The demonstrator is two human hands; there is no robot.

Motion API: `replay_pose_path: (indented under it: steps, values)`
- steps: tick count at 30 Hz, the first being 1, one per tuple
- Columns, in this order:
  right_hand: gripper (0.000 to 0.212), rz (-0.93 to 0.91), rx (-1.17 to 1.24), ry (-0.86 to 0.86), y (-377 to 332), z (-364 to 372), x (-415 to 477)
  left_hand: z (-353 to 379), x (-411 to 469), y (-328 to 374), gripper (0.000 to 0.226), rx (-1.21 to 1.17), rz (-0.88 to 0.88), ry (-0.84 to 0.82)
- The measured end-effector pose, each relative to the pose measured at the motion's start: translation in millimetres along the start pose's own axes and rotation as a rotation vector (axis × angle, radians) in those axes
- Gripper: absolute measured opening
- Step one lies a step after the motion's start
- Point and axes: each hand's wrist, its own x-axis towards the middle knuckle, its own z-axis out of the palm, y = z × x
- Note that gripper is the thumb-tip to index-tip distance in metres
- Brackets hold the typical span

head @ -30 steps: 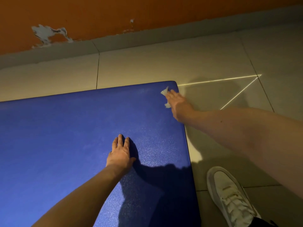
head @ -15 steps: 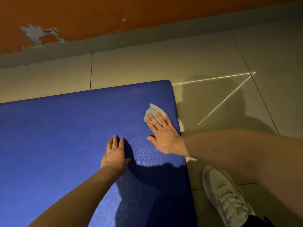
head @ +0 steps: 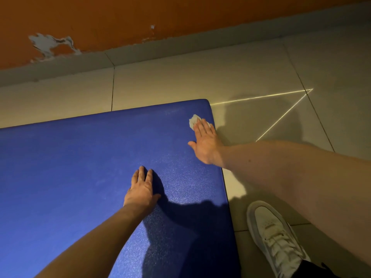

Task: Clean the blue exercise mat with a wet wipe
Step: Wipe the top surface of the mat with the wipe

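Head view: blue mat (head: 80, 177) lies flat on the floor (head: 261, 77), corner toward the wall (head: 180, 17); right hand (head: 204, 143), fingers straight, presses wet wipe (head: 193, 120); left hand (head: 140, 189) rests flat.

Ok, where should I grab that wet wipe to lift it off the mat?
Probably pinch the crumpled end of the wet wipe poking out past the right hand's fingers, coming from above on the wall side; the rest is pinned flat on the blue exercise mat.
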Motion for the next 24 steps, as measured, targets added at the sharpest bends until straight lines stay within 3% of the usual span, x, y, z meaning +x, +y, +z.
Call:
replay_pose_path:
  steps: [9,20,24]
  values:
    - [0.079,-0.131,0.003,0.119,18,69,-114,0,-1,4,0.098,0.014,-0.002,-0.023]
    - [0.078,0.036,0.057,0.014,-11,12,-26,-1,1,7,0.099,0.050,-0.015,-0.028]
    - [0.074,-0.270,-0.069,-0.052,-67,30,-57,-2,2,7,0.099,0.052,-0.007,-0.022]
